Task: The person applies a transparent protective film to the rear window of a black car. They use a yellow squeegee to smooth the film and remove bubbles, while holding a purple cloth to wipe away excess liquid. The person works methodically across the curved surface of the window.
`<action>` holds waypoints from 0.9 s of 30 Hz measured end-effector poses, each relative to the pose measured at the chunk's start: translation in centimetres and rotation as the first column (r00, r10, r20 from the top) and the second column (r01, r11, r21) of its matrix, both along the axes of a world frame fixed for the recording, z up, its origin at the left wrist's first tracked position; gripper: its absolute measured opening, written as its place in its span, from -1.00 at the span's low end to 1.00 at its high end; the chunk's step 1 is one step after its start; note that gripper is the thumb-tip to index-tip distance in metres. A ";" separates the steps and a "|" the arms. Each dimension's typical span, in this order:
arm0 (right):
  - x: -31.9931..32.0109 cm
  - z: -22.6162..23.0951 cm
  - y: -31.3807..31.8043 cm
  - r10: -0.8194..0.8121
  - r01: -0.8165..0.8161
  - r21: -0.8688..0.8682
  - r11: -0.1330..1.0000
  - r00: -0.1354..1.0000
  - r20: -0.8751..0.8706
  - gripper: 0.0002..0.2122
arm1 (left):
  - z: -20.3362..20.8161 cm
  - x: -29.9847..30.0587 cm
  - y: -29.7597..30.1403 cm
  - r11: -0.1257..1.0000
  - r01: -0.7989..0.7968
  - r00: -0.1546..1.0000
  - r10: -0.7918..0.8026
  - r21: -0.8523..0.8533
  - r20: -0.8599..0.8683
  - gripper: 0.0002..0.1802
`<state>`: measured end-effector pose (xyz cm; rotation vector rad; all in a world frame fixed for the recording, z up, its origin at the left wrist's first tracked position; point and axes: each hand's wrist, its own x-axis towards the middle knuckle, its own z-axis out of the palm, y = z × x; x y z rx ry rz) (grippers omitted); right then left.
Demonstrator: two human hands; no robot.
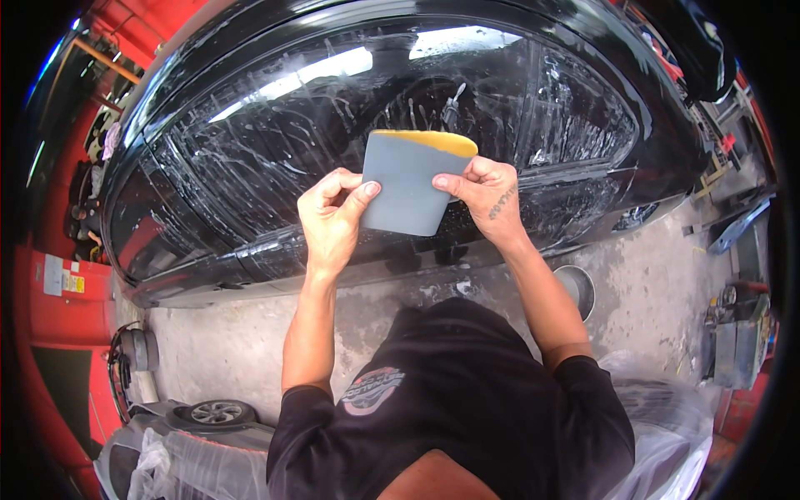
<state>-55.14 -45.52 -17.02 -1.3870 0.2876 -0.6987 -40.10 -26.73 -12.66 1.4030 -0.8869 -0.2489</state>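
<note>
Between my two hands is a grey sheet of sandpaper, held up in front of a black car. Its left edge is pinched between the thumb and fingers of my left hand. My right hand grips the opposite edge, thumb on the grey face. A flat yellow pad, rounded at its right end, shows along the sheet's top edge; the rest of it is hidden behind the sheet. The black car's side, wet with whitish streaks and drips, lies just beyond both hands.
A round metal basin stands on the stained concrete floor, beside my right forearm. Behind me, plastic sheeting drapes over another vehicle with a wheel. Red cabinet-like equipment is at far left; metal boxes sit far right.
</note>
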 end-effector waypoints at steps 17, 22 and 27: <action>-1.1 -0.4 -1.0 -0.118 0.122 -0.048 0.991 0.990 0.083 -0.86 | -2.3 -1.1 -0.5 0.999 0.030 0.995 -0.027 0.020 -0.098 -0.87; -1.4 0.6 -2.0 -0.129 0.149 -0.125 0.981 0.979 0.155 -0.86 | -3.0 -1.1 -0.3 0.997 0.064 0.988 -0.059 0.031 -0.143 -0.87; -1.1 0.0 -2.5 -0.110 0.113 -0.018 0.993 0.985 0.131 -0.85 | -3.1 -1.6 -0.8 1.000 0.012 0.993 -0.011 0.008 -0.116 -0.88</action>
